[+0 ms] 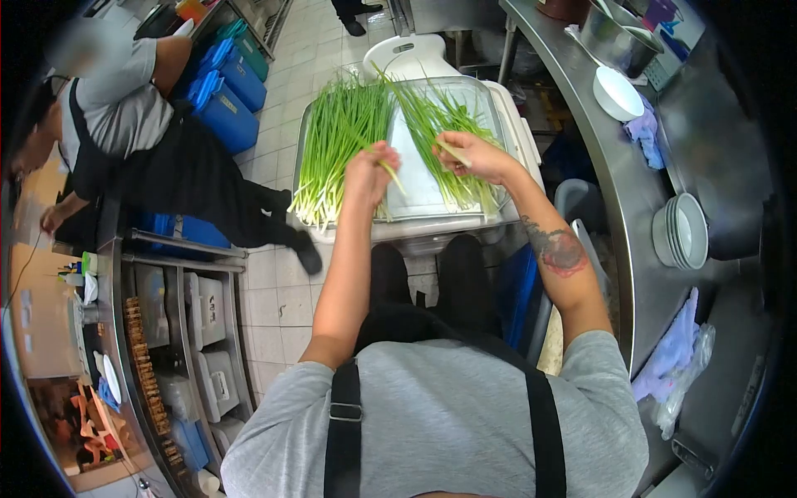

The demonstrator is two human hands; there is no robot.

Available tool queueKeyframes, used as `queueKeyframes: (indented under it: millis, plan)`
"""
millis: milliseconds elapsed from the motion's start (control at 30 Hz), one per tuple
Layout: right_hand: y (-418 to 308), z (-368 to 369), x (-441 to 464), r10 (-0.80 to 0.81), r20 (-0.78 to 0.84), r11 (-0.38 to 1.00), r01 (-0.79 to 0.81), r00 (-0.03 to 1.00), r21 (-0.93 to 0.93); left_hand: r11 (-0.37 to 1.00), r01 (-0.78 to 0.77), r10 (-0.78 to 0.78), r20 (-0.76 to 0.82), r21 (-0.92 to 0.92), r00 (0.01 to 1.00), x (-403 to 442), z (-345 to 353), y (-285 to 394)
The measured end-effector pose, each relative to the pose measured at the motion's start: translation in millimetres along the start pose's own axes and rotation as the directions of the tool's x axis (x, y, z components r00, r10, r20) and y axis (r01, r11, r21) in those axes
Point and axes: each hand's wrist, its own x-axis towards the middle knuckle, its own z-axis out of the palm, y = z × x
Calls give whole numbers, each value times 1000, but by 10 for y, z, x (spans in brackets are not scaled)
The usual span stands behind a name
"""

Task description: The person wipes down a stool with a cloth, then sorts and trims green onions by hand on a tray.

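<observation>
A shallow tray (404, 207) in front of me holds two heaps of long green scallions. The left heap (344, 133) is thick, its pale root ends toward me; the right heap (432, 124) is looser and lies at a slant. My left hand (371, 173) is closed over the tray's middle, with a thin yellow-green scallion piece poking out past the fingers. Close by, above the right heap, my right hand (471, 155) is closed on a scallion whose pale end (452, 153) shows. The fingers hide most of both pieces.
To the right runs a steel counter (614, 249) with a white bowl (618, 93), stacked bowls (681, 232) and purple cloths (672, 349). A white chair (405, 56) stands behind the tray. At left, a person (166, 149) walks near blue bins (224, 108) and a shelf rack (187, 266).
</observation>
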Motion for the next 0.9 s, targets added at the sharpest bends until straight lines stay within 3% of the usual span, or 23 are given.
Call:
queueKeyframes:
  millis: [100,200,233,333,433,667,833,900]
  plan:
    - [68,-31,8,25,109,991,-10,994,-136,955,283,-291,90,90,953,-58,191,-184]
    - [115,-37,-5,12,203,982,27,979,-189,886,455,-401,347,-86,848,143,114,-392]
    - [167,-39,19,0,169,983,31,986,-182,917,385,-356,218,-105,909,162,129,-468]
    - [225,-92,88,51,166,972,-11,985,-234,996,83,-88,178,35,980,210,134,-474]
    - [199,-30,100,85,45,973,-73,995,-217,990,-135,127,191,27,973,103,193,-299]
    - [121,184,102,-8,12,998,7,1000,60,963,-229,173,333,139,927,48,228,-133]
    - [85,206,87,25,-53,974,-12,998,225,966,-233,188,308,115,933,35,239,-222]
    - [58,211,61,-3,-69,987,14,998,159,961,-249,205,296,122,933,25,242,-217]
